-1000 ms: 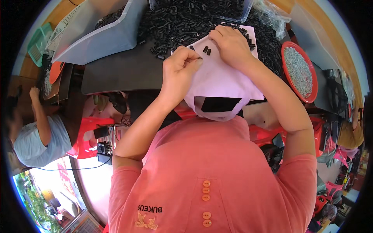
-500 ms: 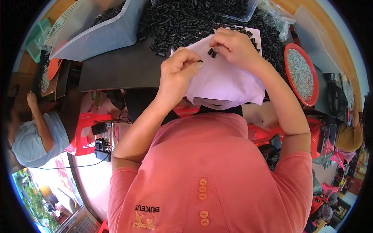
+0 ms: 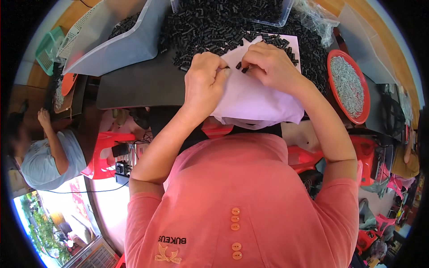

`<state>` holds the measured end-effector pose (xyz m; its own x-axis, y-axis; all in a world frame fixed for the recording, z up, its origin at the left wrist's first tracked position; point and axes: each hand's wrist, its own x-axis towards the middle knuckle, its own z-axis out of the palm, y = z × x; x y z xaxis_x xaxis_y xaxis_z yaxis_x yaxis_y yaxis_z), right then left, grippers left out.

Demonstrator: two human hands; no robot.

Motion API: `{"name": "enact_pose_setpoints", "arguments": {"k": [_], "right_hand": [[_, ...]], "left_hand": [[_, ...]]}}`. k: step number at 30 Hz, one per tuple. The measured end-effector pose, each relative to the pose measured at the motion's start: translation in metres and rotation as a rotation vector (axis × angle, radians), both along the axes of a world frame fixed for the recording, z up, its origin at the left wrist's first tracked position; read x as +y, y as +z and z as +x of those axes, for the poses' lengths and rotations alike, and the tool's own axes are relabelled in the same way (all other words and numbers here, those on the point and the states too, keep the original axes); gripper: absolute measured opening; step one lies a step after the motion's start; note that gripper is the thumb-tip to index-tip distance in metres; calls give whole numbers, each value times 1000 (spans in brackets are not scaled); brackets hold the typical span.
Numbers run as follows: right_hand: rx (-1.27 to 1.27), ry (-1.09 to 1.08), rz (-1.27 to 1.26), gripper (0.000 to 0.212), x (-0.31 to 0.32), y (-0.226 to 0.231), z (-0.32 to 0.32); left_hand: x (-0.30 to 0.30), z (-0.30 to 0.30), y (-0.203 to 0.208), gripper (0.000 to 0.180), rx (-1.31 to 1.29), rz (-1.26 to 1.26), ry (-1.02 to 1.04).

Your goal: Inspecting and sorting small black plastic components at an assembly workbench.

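Over a pale lilac cloth [image 3: 257,100] on the table, my two hands work close together. My left hand [image 3: 204,80] is closed, thumb against the bent fingers, with a bit of a small black piece showing at the fingertips. Its exact kind is hidden. My right hand [image 3: 270,64] is closed too, pinching small black cylindrical pieces [image 3: 241,67] at its fingertips. Beyond both hands spreads a heap of similar short black cylinders [image 3: 205,27], several of them lying along the cloth's far edge.
A translucent plastic bin [image 3: 120,56] tilts at the far left with black pieces inside. On the right, a red basin [image 3: 367,96] holds many small silvery parts. Clear plastic film [image 3: 317,20] lies at the back right. Another person [image 3: 53,156] sits at left by a second table.
My left hand has turned, its fingers now more folded over. My right hand has shifted slightly lower, and its black pieces sit closer to the fingertips.
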<state>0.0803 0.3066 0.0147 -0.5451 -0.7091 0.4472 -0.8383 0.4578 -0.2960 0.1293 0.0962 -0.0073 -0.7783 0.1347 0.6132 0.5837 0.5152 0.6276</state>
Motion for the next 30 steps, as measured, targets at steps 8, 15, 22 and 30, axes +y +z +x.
{"name": "enact_pose_setpoints", "arguments": {"k": [8,15,22,30], "right_hand": [[56,4,28,14,-4,0,1],[39,-54,104,15,-9,-3,0],[181,-129,26,13,-10,-20,-11],[-387,-40,-396,14,-8,2,-6]], "left_hand": [[5,-1,9,10,-3,-129,39],[-1,-13,-2,10,-62,-165,19],[-3,-24,-3,10,-102,-97,-32],[4,-1,20,7,-126,179,-95]]}}
